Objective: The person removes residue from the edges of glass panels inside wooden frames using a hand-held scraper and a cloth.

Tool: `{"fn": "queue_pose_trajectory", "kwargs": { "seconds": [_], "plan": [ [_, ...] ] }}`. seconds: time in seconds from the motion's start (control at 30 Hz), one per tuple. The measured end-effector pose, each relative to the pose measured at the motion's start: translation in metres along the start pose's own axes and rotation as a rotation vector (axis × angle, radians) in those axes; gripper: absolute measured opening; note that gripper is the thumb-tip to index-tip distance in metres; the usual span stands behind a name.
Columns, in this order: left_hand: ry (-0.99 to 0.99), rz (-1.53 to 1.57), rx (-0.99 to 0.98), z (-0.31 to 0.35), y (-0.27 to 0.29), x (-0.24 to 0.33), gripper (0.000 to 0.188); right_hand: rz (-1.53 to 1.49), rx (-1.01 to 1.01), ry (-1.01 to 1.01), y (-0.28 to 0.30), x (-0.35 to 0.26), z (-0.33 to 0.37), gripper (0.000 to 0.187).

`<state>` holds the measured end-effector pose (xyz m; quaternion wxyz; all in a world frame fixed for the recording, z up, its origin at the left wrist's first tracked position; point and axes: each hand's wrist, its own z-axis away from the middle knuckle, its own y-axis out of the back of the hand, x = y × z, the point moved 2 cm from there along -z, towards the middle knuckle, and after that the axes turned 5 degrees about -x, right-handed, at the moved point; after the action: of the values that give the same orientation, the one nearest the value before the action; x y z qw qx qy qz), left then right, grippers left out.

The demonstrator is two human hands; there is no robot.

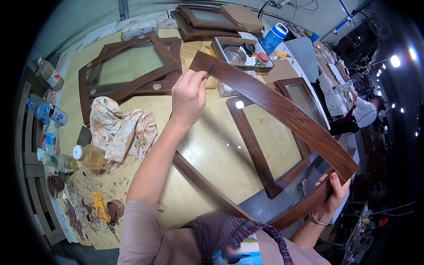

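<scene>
A dark brown wooden frame [282, 117] is held up and tilted in front of me, one broad wood-grained side facing upward. My left hand [191, 95] is closed around its far left corner. At the near right corner my right hand [334, 194] grips the frame, the thumb up along the edge and the other fingers partly hidden beneath. Below the raised frame, another brown frame [252, 152] lies on the pale wooden table [207, 132]. A stained, crumpled cloth [121, 128] is on the table left of my left forearm.
More framed panels [132, 66] lie stacked at the far left. A box [243, 66] holds a metal bowl, near a blue jug [274, 39]. Left are a jar [90, 157], several bottles [51, 75] and a yellow-handled tool [100, 205]. Another person [366, 110] stands far right.
</scene>
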<state>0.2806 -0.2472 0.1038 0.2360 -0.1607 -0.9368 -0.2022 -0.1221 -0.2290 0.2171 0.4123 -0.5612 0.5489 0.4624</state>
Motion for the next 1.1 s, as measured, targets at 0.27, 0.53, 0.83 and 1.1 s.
{"fn": "queue_pose_trajectory", "kwargs": {
  "seconds": [0.27,0.53,0.83,1.1],
  "plan": [
    [0.117,0.023,-0.053,0.001,-0.002,-0.006,0.012,-0.015,0.009,-0.011,0.002,0.005,0.000,0.043],
    [0.177,0.097,-0.091,-0.001,-0.001,-0.003,0.012,-0.013,0.027,-0.012,0.004,0.007,0.001,0.044],
    [0.097,0.006,-0.029,-0.004,-0.007,-0.003,0.013,-0.012,0.030,-0.016,0.007,0.008,0.000,0.045],
    [0.191,0.178,-0.093,0.031,0.025,0.027,0.014,0.020,0.036,0.023,-0.004,0.003,0.000,0.046]
  ]
}}
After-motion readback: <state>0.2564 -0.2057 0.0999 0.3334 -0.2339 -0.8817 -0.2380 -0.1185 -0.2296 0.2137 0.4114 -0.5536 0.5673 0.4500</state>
